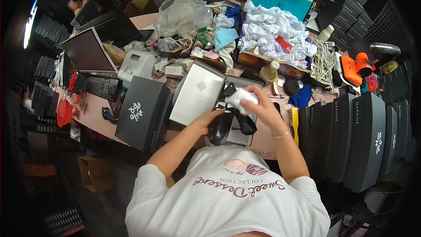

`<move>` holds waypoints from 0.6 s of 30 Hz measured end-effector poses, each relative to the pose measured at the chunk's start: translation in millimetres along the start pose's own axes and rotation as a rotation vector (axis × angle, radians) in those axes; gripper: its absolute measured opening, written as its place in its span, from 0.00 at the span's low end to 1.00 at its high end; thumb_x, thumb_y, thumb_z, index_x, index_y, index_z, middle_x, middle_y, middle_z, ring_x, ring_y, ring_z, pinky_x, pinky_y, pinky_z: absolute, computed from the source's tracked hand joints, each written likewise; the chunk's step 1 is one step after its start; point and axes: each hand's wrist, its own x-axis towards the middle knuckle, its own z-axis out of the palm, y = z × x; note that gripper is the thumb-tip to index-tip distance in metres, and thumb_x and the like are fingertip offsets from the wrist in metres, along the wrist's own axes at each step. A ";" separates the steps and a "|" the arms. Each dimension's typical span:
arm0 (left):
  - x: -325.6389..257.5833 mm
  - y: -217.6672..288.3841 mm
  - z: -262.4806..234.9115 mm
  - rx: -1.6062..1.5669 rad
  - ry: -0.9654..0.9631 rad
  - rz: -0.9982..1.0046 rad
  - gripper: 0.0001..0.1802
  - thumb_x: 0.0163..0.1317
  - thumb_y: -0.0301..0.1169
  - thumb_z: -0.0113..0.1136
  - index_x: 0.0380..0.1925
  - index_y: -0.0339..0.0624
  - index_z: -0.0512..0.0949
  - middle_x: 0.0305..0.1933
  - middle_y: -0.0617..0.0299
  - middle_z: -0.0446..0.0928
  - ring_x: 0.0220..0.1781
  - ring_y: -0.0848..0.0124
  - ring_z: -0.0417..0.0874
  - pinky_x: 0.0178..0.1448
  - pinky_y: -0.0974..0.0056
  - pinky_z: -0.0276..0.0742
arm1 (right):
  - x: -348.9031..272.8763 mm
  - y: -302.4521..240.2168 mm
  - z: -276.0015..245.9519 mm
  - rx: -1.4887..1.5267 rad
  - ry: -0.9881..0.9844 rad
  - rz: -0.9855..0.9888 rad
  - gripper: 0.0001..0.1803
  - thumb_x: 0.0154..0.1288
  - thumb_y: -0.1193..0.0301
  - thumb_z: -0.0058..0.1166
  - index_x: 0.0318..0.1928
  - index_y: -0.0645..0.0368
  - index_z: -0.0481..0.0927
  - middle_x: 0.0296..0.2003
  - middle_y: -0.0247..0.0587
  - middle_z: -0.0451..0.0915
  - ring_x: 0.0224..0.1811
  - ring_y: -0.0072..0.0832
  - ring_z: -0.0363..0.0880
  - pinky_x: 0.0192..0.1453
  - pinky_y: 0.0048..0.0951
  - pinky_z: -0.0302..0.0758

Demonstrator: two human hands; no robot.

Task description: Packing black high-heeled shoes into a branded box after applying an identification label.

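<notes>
My left hand (pixel 205 121) grips a black strappy shoe (pixel 219 128) by its side, over an open grey shoe box (pixel 240 138). In my right hand (pixel 264 106) is a crumpled wad of white tissue paper (pixel 240 98), pinched against the front part of the shoe. Dark straps and part of a second black piece show beside the wad; whether they belong to one shoe or two, I cannot make out. The pale inside of the box lid (pixel 197 91) faces up to the left of the shoe.
A closed dark shoe box (pixel 142 114) stands to the left, by a keyboard (pixel 101 87), monitor (pixel 89 52) and white label printer (pixel 136 66). Behind lies a carton heaped with white tissue paper (pixel 274 30). Several dark shoe boxes (pixel 364 142) line the right side.
</notes>
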 end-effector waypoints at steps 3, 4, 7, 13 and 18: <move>-7.3 -1.2 14.3 -0.216 -0.083 -0.058 0.27 0.64 0.49 0.55 0.52 0.38 0.69 0.43 0.57 0.77 0.41 0.67 0.82 0.42 0.62 0.82 | -15.8 28.7 30.1 -0.454 -0.055 -0.260 0.22 0.55 0.63 0.62 0.46 0.65 0.75 0.37 0.44 0.79 0.33 0.38 0.80 0.43 0.35 0.76; -4.1 -10.8 13.8 -0.177 -0.006 0.009 0.28 0.65 0.49 0.55 0.54 0.40 0.66 0.44 0.57 0.76 0.42 0.67 0.82 0.43 0.61 0.81 | -21.6 31.7 34.1 -0.571 -0.059 -0.217 0.23 0.53 0.62 0.62 0.45 0.65 0.76 0.37 0.48 0.79 0.34 0.43 0.80 0.43 0.39 0.76; -5.5 -35.7 25.5 -0.133 0.158 0.114 0.32 0.64 0.46 0.58 0.61 0.46 0.57 0.52 0.56 0.71 0.50 0.67 0.78 0.47 0.60 0.80 | -36.6 37.7 41.4 -0.849 -0.030 -0.094 0.23 0.50 0.61 0.61 0.43 0.63 0.75 0.34 0.54 0.80 0.36 0.52 0.79 0.42 0.44 0.75; -11.0 -63.9 51.6 -0.124 0.131 0.181 0.28 0.66 0.40 0.56 0.61 0.46 0.57 0.51 0.59 0.70 0.52 0.71 0.76 0.52 0.62 0.78 | -25.4 77.7 38.8 -1.114 0.184 -0.047 0.22 0.49 0.68 0.63 0.42 0.60 0.69 0.44 0.55 0.75 0.34 0.52 0.79 0.36 0.45 0.77; -20.1 -59.7 54.4 -0.149 0.190 0.404 0.38 0.63 0.35 0.59 0.66 0.40 0.49 0.59 0.53 0.65 0.56 0.67 0.72 0.54 0.64 0.74 | -60.3 51.1 38.0 -0.775 0.032 -0.249 0.31 0.51 0.72 0.63 0.57 0.59 0.68 0.50 0.49 0.72 0.45 0.50 0.76 0.46 0.41 0.76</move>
